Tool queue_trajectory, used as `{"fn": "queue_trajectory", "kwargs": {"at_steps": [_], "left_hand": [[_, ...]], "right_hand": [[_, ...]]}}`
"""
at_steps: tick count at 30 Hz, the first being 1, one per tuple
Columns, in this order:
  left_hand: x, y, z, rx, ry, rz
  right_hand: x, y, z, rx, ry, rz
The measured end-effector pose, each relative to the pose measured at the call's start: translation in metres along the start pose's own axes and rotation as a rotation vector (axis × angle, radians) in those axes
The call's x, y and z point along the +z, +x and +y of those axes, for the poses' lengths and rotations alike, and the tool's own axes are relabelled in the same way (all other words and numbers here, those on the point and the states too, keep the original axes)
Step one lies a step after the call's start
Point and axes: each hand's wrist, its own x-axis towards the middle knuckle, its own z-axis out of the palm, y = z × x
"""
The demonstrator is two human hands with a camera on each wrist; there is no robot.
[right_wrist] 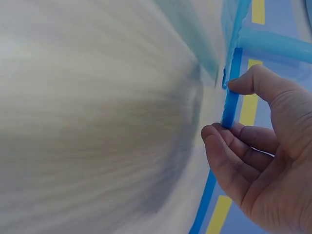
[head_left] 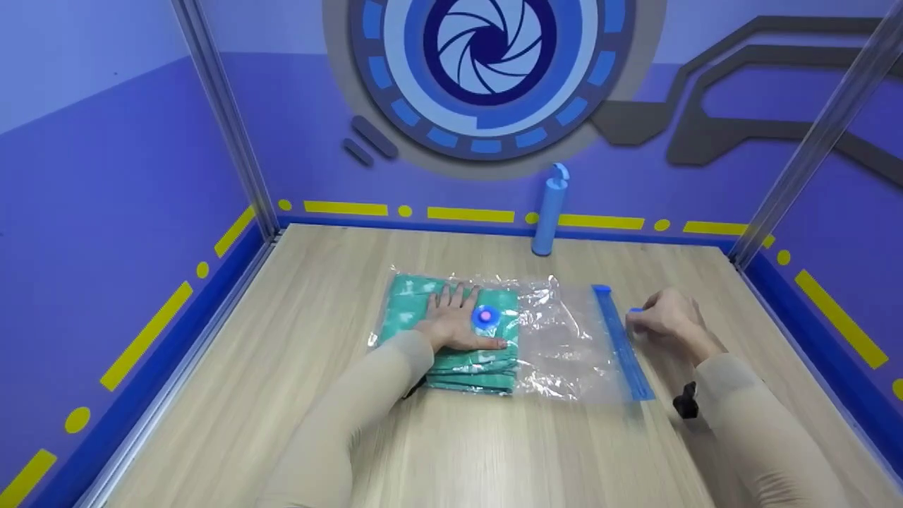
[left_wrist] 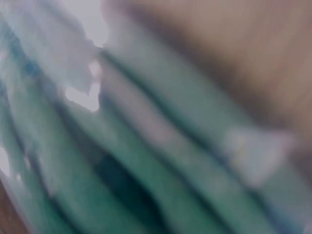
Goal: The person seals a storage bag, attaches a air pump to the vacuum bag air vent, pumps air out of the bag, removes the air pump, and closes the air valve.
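Observation:
A clear vacuum storage bag (head_left: 557,339) lies flat, with folded green fabric (head_left: 409,300) in its left part. On top of the fabric sits a round blue valve (head_left: 485,316) with a pink centre. My left hand (head_left: 455,321) rests on the bag beside this valve, fingers spread. Close up in the left wrist view are blurred folds of the green fabric (left_wrist: 126,141) under shiny plastic. My right hand (head_left: 667,314) is just right of the bag's blue zip strip (head_left: 621,346). Its thumb and fingers pinch a small blue plastic piece (right_wrist: 231,105).
A blue hand pump (head_left: 550,215) stands upright at the back of the wooden table (head_left: 324,451), near the rear wall. Purple panels (head_left: 127,226) with yellow markings and metal corner posts (head_left: 229,127) enclose the table on three sides.

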Motion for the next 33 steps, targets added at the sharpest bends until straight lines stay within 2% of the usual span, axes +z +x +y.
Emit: {"fn": "queue_trajectory", "kwargs": {"at_steps": [8, 13, 22, 33], "left_hand": [[0.001, -0.002, 0.002, -0.004, -0.002, 0.002], [0.002, -0.002, 0.003, -0.003, -0.005, 0.002], [-0.002, -0.002, 0.002, -0.011, 0.005, 0.009], [-0.003, -0.005, 0.002, -0.01, -0.007, -0.002]], "right_hand": [[-0.005, -0.004, 0.018, 0.059, -0.017, -0.033], [-0.011, -0.006, 0.024, 0.073, -0.085, -0.043], [-0.013, -0.005, 0.02, 0.074, -0.116, -0.047], [-0.023, -0.009, 0.009, 0.071, -0.173, -0.109]]}}
